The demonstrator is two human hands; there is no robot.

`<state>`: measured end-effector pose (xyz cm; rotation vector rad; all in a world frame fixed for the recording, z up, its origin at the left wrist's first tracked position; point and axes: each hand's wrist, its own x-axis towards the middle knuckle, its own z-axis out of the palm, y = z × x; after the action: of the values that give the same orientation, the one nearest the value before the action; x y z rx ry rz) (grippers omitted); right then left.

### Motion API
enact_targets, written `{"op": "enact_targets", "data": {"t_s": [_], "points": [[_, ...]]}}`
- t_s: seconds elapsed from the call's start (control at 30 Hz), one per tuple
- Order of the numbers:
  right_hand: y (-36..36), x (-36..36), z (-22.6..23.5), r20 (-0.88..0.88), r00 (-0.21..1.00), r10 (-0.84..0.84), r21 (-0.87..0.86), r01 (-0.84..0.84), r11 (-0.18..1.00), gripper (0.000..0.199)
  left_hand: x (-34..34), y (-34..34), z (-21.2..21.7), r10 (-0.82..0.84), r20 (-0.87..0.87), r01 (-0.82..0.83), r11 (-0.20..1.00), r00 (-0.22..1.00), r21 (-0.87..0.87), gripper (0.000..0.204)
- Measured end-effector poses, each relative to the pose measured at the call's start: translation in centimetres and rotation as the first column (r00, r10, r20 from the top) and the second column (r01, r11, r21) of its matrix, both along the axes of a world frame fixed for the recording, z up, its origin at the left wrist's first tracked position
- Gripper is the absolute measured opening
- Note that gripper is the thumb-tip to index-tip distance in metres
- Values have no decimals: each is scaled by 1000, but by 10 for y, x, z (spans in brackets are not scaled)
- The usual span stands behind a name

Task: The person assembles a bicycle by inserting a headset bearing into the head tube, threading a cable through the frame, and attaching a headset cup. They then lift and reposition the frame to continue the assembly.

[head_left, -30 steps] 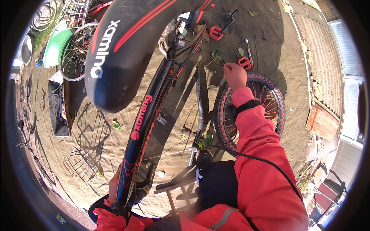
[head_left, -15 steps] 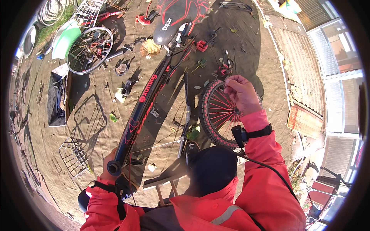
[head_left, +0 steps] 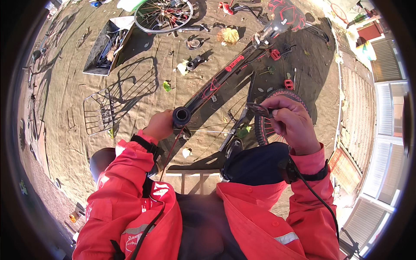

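A black and red bicycle frame (head_left: 216, 82) slants from its black saddle (head_left: 286, 15) at the top down to an open head tube (head_left: 181, 116) near me. My left hand (head_left: 159, 125) grips the frame right beside that tube end. My right hand (head_left: 291, 125) is raised above the tyre of the mounted wheel (head_left: 265, 130) and pinches a small dark flat part (head_left: 259, 109) between its fingertips. Both my sleeves are red, and each wrist has a black strap with a cable.
A loose spoked wheel (head_left: 162, 15) lies at the top. A wire basket (head_left: 97, 112) and a dark tray of tools (head_left: 106, 47) sit at left. Red pedals (head_left: 288, 83) and small parts are scattered on the sandy ground. A metal stand (head_left: 190, 177) is below the frame; building walls (head_left: 381, 130) run along the right.
The saddle has dropped away from the camera and the whole frame now shows. My right hand left the wheel rim and rose holding the small dark part. My left hand stayed on the frame.
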<state>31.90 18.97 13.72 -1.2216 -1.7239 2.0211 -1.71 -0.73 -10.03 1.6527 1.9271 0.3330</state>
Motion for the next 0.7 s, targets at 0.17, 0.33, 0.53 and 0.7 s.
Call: {"op": "enact_targets", "data": {"t_s": [0.17, 0.33, 0.53, 0.7], "points": [[-38, -26, -18, -76, 997, -7, -256, -13, 967, 20, 2, 1, -3, 10, -2, -10, 1000, 1000, -16, 27], [-60, -46, -32, -71, 989, 127, 132, -117, 984, 26, 1, 2, -3, 19, -5, -19, 1000, 1000, -10, 20], [-66, -65, -31, 129, 971, 200, 725, -230, 649, 26, 3, 2, -2, 28, -62, -31, 999, 998, -44, 17], [-77, -73, -24, 206, 960, 192, 851, -272, 449, 23, 3, 1, -7, 13, -56, -12, 1000, 998, 12, 17]]}}
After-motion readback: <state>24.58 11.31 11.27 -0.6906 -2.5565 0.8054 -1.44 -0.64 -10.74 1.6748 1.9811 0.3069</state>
